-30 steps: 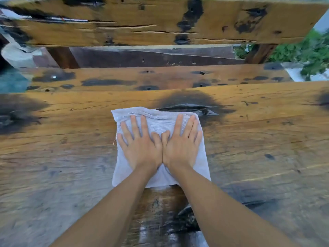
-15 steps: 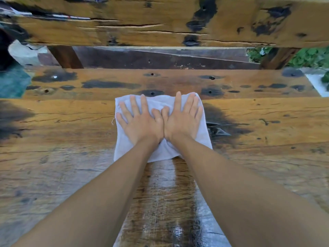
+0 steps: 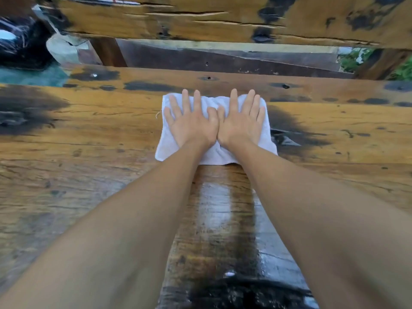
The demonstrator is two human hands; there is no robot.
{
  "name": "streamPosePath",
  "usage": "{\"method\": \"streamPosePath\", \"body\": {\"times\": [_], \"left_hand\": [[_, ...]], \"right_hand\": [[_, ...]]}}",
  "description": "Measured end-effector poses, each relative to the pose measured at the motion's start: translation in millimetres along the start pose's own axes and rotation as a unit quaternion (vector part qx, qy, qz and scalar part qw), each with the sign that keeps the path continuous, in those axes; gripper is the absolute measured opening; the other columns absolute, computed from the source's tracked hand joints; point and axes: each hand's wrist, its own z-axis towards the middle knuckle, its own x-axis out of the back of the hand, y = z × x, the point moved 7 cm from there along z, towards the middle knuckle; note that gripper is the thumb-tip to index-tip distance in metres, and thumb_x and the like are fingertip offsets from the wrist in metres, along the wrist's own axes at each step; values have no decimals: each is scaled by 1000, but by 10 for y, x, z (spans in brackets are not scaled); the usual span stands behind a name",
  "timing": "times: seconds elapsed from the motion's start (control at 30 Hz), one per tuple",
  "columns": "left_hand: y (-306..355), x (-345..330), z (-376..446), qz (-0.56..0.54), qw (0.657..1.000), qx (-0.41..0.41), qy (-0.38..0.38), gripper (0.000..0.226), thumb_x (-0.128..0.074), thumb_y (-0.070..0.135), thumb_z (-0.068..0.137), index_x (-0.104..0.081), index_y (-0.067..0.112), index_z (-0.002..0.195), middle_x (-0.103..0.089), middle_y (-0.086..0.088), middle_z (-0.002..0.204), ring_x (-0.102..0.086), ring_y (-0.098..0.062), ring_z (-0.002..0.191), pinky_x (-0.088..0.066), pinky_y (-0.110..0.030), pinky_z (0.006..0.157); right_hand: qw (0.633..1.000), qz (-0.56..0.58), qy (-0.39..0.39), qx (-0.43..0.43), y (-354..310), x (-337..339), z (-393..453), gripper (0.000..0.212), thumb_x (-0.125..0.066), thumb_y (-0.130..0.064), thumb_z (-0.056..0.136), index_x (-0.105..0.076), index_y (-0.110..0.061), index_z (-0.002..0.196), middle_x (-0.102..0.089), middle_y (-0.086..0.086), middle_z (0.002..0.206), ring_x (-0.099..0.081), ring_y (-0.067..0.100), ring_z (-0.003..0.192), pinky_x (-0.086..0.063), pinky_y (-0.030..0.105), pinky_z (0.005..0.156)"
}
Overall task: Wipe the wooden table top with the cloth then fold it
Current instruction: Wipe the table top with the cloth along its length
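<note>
Grip: none on either side. Left hand and right hand both flat, palms down, fingers straight and spread, pressing on white cloth. Thumbs touching at centre, wrists side by side, both forearms stretched out from 6 o'clock toward 12.

Cloth lying flat on wooden surface, roughly square, sitting just above frame centre, toward 12 o'clock. Far edge of cloth at the seam w/ the next plank; fingertips reaching that edge, some just past it. Near edge of cloth visible betw. the two forearms. Loose thread poking out at cloth's 9 o'clock side.

Wet glossy streak on surface running from cloth's near edge down to 6 o'clock, betw. the arms, reflecting light. Dry wood either side at 9 and 3 o'clock, grain rough, w/ dark burnt-looking patches: big one at 9 o'clock, another just beside cloth at 3 o'clock, partly under cloth's right edge.

Beyond surface at 12 o'clock: thick cracked wooden beam w/ black knots. Green foliage at 2 o'clock, blurred. Dark blurred object at 10 o'clock, can't tell what.
</note>
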Motion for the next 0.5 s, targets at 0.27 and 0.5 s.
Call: {"method": "streamPosePath", "body": {"times": [0.27, 0.5], "left_hand": [[-111, -40, -646, 7, 999, -42, -5, 62, -14, 48, 100, -4, 33, 159, 4, 4, 169, 13, -27, 154, 6, -48, 124], [-233, -53, -1503, 5, 998, -54, -22, 69, -21, 53, 96, -2, 32, 159, 8, 3, 168, 16, -27, 153, 6, -50, 124]], "right_hand": [[1000, 3, -15, 10, 216, -42, -632, 65, -11, -58, 103, 5, -31, 161, 17, 14, 167, 23, 27, 153, 8, 48, 124], [1000, 6, -5, 10, 583, -49, -1463, 64, -18, -59, 101, -6, -38, 160, 7, 16, 168, 15, 30, 154, 7, 48, 124]]}}
